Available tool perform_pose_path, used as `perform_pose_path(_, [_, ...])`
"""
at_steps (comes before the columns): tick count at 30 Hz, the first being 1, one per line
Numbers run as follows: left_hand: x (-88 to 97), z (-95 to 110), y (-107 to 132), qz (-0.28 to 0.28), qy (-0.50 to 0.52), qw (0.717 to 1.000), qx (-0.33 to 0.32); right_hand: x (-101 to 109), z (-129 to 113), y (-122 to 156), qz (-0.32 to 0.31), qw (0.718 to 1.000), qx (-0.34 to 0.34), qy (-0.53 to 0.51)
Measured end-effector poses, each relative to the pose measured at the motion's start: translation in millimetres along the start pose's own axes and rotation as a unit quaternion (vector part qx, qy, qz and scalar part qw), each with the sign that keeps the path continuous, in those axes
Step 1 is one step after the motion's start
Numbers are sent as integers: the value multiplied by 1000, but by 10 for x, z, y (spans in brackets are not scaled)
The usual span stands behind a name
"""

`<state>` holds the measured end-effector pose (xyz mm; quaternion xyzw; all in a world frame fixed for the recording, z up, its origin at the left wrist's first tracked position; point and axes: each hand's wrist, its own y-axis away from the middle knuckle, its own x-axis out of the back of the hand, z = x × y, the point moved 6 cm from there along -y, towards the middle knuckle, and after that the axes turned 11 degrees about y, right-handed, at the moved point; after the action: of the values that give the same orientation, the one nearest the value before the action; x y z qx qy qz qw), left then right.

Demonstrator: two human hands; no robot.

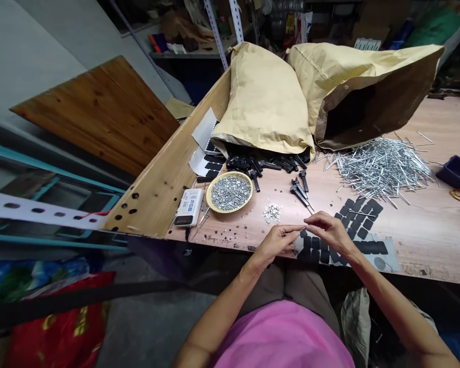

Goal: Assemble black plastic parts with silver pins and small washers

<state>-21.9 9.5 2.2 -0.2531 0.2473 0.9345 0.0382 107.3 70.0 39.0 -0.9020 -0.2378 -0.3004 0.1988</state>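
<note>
My left hand (278, 240) and my right hand (327, 231) meet over the front edge of the wooden workbench (425, 230). Both are pinched together on a thin metal pin (299, 228) that runs between their fingertips. Under them lies a sheet of black adhesive pads (362, 237). A small heap of tiny silver nuts (272, 212) sits just beyond my left hand. A yellow bowl (230, 192) full of the same small silver parts stands further left.
A big pile of metal pins (381, 166) spreads at the right. Black plastic parts (268, 164) spill from two large paper sacks (268, 102) at the back. A white power bank (189, 206) lies by the bowl. A blue tray (458, 172) sits far right.
</note>
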Motion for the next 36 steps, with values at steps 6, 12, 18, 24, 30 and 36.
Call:
perform_pose_path(6, [-95,-100,0,-68,-27,996,56,148,-78,66,-61,995,76,15])
perform_pose_path(12, [-156,93,-1,-28,-190,974,-119,229,-160,142,-18,987,130,90])
perform_pose_path(18, [-124,2,-75,-76,-194,975,-76,201,-208,240,-18,970,185,154])
perform_pose_path(24, [-234,7,-70,-75,-251,955,-141,196,-136,284,-2,971,184,153])
perform_pose_path(30, [-299,-114,-78,-89,-219,967,-91,250,-86,456,38,974,170,145])
perform_pose_path(36, [-388,-166,-89,-82,-302,935,-165,284,-18,551,39,977,135,163])
